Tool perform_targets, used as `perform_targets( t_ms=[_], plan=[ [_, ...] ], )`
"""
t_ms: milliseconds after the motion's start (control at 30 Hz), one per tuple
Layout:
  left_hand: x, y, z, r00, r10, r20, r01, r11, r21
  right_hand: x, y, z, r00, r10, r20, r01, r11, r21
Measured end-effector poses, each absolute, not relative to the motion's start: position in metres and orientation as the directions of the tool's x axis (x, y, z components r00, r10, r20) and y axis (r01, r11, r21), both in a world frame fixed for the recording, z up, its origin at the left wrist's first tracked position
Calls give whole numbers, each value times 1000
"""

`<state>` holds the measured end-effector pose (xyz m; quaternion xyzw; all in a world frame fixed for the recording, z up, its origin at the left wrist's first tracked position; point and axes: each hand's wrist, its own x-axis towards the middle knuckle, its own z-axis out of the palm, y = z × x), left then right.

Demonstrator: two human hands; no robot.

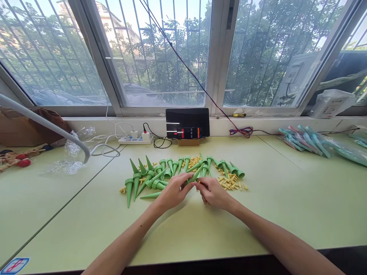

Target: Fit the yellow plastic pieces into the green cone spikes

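My left hand (175,191) is closed around a green plastic watering spike (196,173), which tilts up to the right over the table. My right hand (214,194) meets it at the spike's lower end, thumb and fingers pinched together. Whatever sits in that pinch is mostly hidden by the fingers. Several more green spikes with ribbed collars (129,191) lie around and behind my hands, mostly to the left. Small yellow plastic pieces (229,183) are scattered to the right of my right hand, and another pile of yellow pieces (195,162) lies behind the spikes.
Against the windowsill stand a dark tablet (187,114) and a phone (189,133). A power strip (136,139) with cables is left of them. A white curved tube (57,124) crosses the left side. Bagged teal and pink items (305,140) lie at right; a screwdriver (239,114) rests on the sill.
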<state>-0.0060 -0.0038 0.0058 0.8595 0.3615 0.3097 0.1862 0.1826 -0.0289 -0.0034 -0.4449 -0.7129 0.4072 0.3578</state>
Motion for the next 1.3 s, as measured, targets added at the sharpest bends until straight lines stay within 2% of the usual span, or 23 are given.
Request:
perform_targets(
  t_ms=[333,667,900,1133,1300],
  plan=[
    [-7,-3,6,549,727,412,481,-678,556,184,-27,-5,-375,925,59,181,135,-974],
    [-7,-2,5,549,725,416,483,-681,551,185,-25,-4,-459,888,-10,-35,-29,-999],
    [-6,-3,7,547,712,440,453,-694,559,186,-23,-4,-521,851,-66,-176,-183,-967],
    [-6,-3,9,552,694,462,411,-709,573,190,-23,-3,-609,782,-131,-292,-375,-880],
    [-5,-2,5,537,718,442,446,-687,574,190,-23,0,-615,774,-151,-316,-417,-852]
  ],
)
